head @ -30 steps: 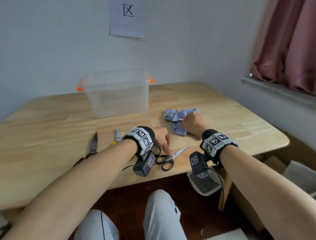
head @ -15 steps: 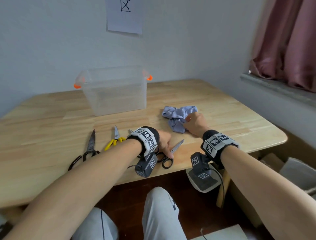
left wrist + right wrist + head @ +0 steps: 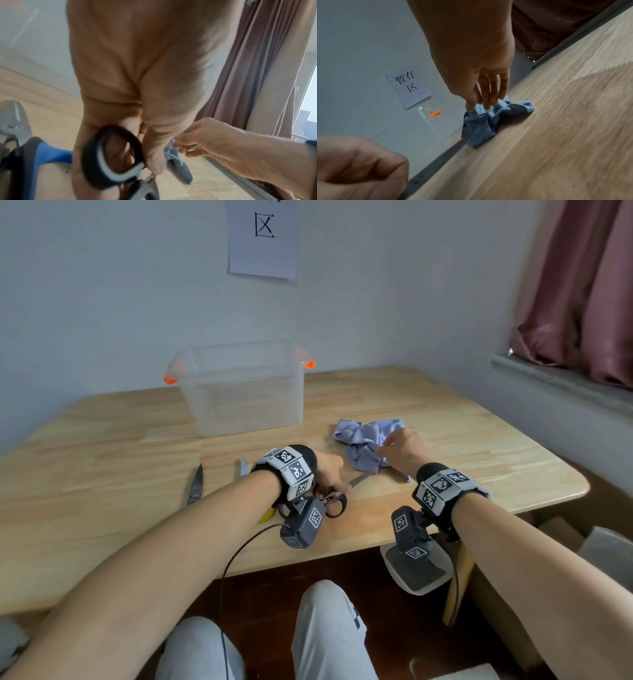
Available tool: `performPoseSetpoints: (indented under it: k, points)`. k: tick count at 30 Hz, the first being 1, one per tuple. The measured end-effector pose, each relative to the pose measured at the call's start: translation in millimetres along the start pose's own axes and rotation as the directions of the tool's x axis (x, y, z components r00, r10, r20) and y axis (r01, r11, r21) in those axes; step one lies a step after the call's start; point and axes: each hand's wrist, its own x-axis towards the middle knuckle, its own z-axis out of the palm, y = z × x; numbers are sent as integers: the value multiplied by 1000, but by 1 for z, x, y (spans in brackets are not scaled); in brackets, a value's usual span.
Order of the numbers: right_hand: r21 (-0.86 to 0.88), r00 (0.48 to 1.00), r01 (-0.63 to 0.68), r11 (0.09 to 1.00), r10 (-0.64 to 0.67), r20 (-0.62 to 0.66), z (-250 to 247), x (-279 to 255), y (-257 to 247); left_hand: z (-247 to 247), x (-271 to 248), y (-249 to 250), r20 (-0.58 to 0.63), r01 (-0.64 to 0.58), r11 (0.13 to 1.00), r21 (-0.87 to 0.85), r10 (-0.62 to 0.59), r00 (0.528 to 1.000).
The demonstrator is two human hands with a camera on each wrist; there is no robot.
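Table (image 3: 445, 419): one. Cutting tools on it: three, namely one black-handled scissors (image 3: 343, 498), one yellow-handled snips (image 3: 244, 469) at nine o'clock of the scissors, one dark shears (image 3: 195, 484) beyond at nine o'clock. Cloth (image 3: 363, 440): one, at two o'clock of the scissors. Clear bin (image 3: 243, 395): one, at eleven o'clock, bearing two orange clips (image 3: 310, 363). Wall sign (image 3: 262, 237): one. Curtain (image 3: 582, 285): one. Hands: two, left hand (image 3: 329, 470), right hand (image 3: 400, 450).

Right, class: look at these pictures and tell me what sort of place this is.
Probably a plain room used as a work or storage corner: a wooden table against the wall, a clear plastic bin on it below a paper sign, and a curtain at the window.
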Motion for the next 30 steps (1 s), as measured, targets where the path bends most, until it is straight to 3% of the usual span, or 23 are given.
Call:
performPoseSetpoints:
  k: [4,9,11,14,16,18,20,23,27,30]
  points:
    - [7,999,-17,1000,17,28,5,0,-6,-7,-10,-12,-95,36,999,-32,-39,995]
    - [-7,996,-76,997,76,53,8,-4,-19,-9,-13,-39,-61,25,979,-200,-38,997]
    - [99,993,-104,990,98,64,10,-8,-24,-8,-15,-47,-160,18,959,-282,-66,985]
    - [-72,999,10,997,-6,48,19,2,-22,-8,-14,-58,-348,-20,896,-443,-152,925]
    - [121,1000,-29,992,28,10,16,2,-32,-8,-12,-63,-440,-72,818,-571,-231,868]
    - [143,999,-1,990,8,-49,15,3,-40,-8,-9,-70,-485,-145,721,-678,-291,825]
    - [210,999,-22,978,28,-29,15,3,-46,-8,-6,-75,-499,-198,636,-746,-336,799]
    - [362,1000,-21,932,24,-4,15,5,-56,-8,-3,-80,-505,-271,527,-806,-372,779]
    - [617,996,-85,783,48,76,20,8,-66,-4,2,-82,-533,-403,371,-836,-380,756]
    - [718,990,-125,685,40,134,25,10,-72,-3,7,-82,-537,-416,356,-837,-385,751]
